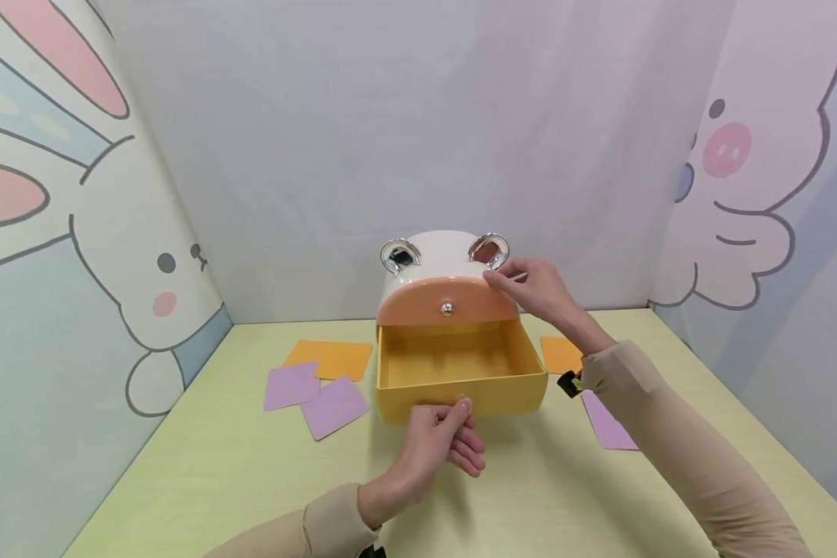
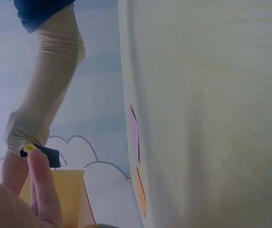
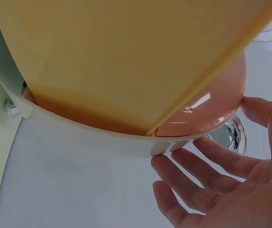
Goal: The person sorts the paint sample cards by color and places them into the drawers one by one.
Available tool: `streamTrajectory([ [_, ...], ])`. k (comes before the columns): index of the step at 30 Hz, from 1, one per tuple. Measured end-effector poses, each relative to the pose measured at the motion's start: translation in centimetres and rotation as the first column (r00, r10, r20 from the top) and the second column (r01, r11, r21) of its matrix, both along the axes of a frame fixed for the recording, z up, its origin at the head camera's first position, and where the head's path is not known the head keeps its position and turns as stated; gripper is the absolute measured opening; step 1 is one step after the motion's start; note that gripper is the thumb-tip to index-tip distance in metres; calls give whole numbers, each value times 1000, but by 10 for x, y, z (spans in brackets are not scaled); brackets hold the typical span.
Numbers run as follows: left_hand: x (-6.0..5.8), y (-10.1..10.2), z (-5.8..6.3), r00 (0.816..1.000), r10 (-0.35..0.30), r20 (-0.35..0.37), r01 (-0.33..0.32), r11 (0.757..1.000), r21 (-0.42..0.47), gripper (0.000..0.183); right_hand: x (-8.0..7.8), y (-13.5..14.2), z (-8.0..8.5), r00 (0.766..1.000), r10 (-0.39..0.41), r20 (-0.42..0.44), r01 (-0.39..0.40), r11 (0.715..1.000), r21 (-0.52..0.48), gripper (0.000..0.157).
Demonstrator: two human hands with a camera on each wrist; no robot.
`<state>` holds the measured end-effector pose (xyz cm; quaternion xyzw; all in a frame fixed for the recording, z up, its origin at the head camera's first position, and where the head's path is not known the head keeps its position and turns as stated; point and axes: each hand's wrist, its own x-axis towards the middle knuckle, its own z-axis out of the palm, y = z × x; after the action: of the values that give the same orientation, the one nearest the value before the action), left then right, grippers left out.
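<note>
Drawer box [image 1: 446, 252] with its drawer [image 1: 505, 398] standing open, just off the head view's centre toward 4 o'clock; directions below are read from the box in that view. My left hand [image 1: 428, 446], between 6 and 7 o'clock, pinches the middle of the drawer front between thumb and forefinger, the other fingers loose beneath; whatever small grip lies between them is hidden. My right hand [image 3: 231, 183], near 2 o'clock, is spread, thumb and fingertips touching the rim and side of the shell.

Risks, in my judgement: a hard pull toward 6 o'clock could slide the drawer off its seat; should my right fingertips slip on the glossy shell, the whole box could skid or tip toward me, the open drawer weighting its front. A skewed pull could jam it.

Appearance: glossy white domed shell; two mirror-bright eyes [image 1: 399, 256] at 11 and 1 o'clock; a salmon-orange front panel [image 1: 415, 304] bearing a silver knob [image 1: 447, 309]; the drawer plain yellow. Purple cards [image 1: 291, 386] and an orange sheet [image 1: 338, 359] lie near 9 o'clock on the pale green tabletop [image 1: 216, 465].
</note>
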<state>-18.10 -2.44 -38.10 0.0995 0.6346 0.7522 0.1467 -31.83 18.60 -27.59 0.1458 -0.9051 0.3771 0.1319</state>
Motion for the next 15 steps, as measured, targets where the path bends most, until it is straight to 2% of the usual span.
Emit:
streamTrajectory([
  [15,7,-1,0,1000,-17,10,17,1000,19,36,-3,1,1,1000,-7,29,7,1000,5,46],
])
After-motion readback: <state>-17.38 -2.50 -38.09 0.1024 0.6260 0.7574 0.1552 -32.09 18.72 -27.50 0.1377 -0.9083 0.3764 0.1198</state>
